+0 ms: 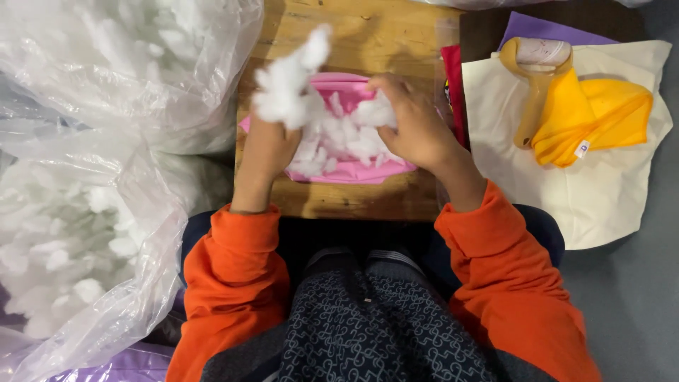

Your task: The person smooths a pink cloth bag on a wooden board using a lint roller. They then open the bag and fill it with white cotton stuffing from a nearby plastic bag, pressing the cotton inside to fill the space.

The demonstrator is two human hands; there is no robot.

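Observation:
My left hand (pixel 265 152) grips a clump of white fluffy stuffing (pixel 290 88) and lifts it above a pink fabric cover (pixel 353 170) lying on a small wooden board (pixel 353 28). My right hand (pixel 417 124) is shut on more of the white stuffing (pixel 371 113) at the cover's right side. Loose stuffing lies spread over the pink cover between both hands. Orange sleeves cover my arms.
A big clear plastic bag (pixel 106 141) full of white stuffing fills the left side. To the right lies a cream cloth (pixel 601 198) with a yellow folded fabric (pixel 601 113) and a lint roller with a tan handle (pixel 534 78). A purple sheet (pixel 537 28) peeks out behind.

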